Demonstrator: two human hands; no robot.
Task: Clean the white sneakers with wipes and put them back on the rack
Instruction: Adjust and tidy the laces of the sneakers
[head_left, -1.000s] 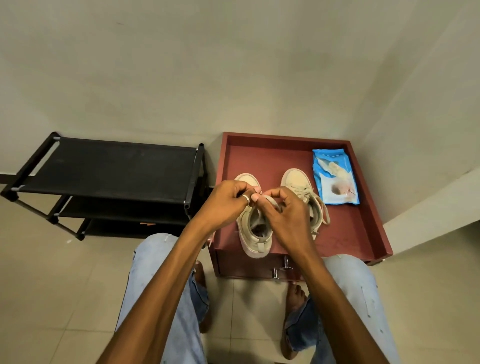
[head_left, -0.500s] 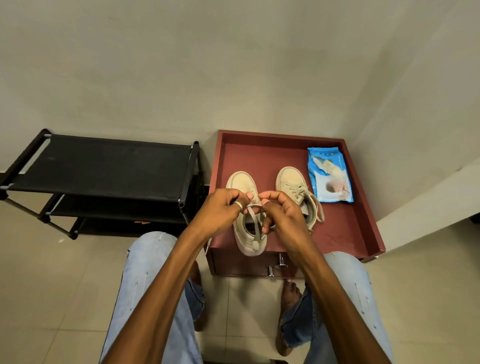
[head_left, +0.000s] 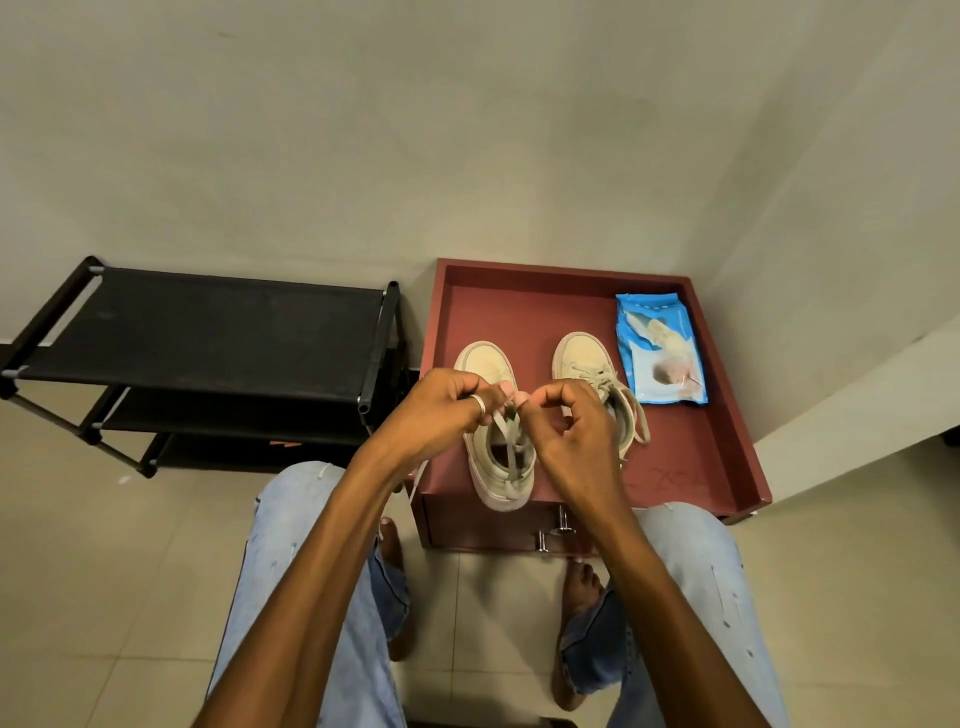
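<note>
Two white sneakers stand side by side, toes away from me, on the dark red cabinet top (head_left: 691, 467). Over the left sneaker (head_left: 498, 457) my left hand (head_left: 441, 410) and my right hand (head_left: 566, 421) meet, each pinching that shoe's lace (head_left: 506, 431) between thumb and fingers. One lace end trails down past the cabinet's front edge. The right sneaker (head_left: 587, 369) sits partly behind my right hand, its laces loose. A blue pack of wipes (head_left: 660, 348) lies flat at the far right of the cabinet top. The black shoe rack (head_left: 208, 332) stands to the left, its top shelf bare.
The cabinet has a raised rim and a drawer with metal knobs (head_left: 558, 525) facing me. Walls close in behind and to the right. My knees in light jeans and my bare feet are on the tiled floor below.
My hands have lifted slightly and drawn the left sneaker's lace up between them, baring more of that shoe's toe.
</note>
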